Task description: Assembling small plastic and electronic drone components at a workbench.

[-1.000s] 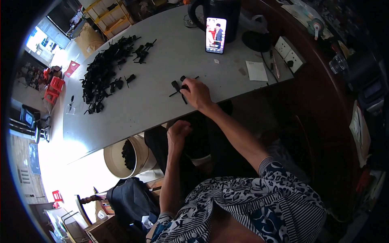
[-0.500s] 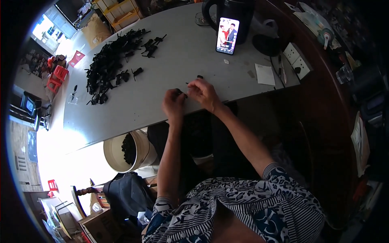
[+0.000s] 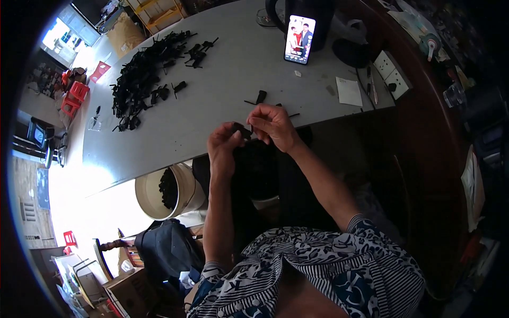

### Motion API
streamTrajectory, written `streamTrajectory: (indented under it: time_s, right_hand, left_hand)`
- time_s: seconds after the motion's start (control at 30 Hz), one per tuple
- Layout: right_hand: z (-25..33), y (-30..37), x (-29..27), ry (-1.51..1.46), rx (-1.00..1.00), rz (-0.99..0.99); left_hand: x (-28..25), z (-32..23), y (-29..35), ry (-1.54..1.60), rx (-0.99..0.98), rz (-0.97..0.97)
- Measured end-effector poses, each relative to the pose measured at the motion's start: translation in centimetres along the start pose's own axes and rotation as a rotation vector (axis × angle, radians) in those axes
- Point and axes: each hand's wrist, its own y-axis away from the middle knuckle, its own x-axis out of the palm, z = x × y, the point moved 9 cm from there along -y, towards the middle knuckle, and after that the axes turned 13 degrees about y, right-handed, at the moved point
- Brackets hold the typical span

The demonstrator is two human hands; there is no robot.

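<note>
My left hand (image 3: pixel 221 147) is closed on a small black plastic part (image 3: pixel 243 131) near the table's front edge. Close beside it, my right hand (image 3: pixel 275 129) has its thumb and fingers pinched together at the part's right end. Whatever sits in that pinch is too small and dark to name. Just beyond the right hand lies a loose black part (image 3: pixel 259 97) with a thin stem. Another dark piece is partly hidden behind the knuckles. A large heap of similar black parts (image 3: pixel 132 79) spreads over the table's far left, with a few separate ones at its right side.
A lit phone (image 3: pixel 299 40) leans on a dark jug (image 3: pixel 323 16) on the grey table (image 3: pixel 212 90). White paper (image 3: pixel 348 91), pens and a socket strip (image 3: pixel 391 74) lie right. Below the front edge, a white bucket (image 3: pixel 189 185) holds black parts. A dark bag (image 3: pixel 169 246) is at lower left.
Both hands have come slightly nearer to me and closer together, over the table edge. The black part in my left hand shows more clearly. The loose parts behind my right hand are now more exposed.
</note>
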Motion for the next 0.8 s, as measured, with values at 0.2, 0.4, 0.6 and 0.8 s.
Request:
streamTrajectory:
  time_s: [0.2, 0.4, 0.6, 0.8]
  right_hand:
    - [0.5, 2.5, 0.8, 0.070, 0.035, -0.016]
    - [1.7, 4.7, 1.3, 0.151, -0.032, -0.227]
    - [-0.8, 5.9, 3.1, -0.257, 0.171, -0.147]
    - [-0.7, 6.3, 4.0, -0.389, 0.221, -0.114]
  left_hand:
    - [3.4, -1.0, 2.1, -0.202, 0.033, 0.121]
    - [3.8, -2.1, 4.7, -0.351, 0.258, -0.006]
    - [7.2, -5.3, 8.0, -0.871, 0.699, 0.037]
    - [8.2, -5.5, 9.5, -1.072, 0.830, 0.061]
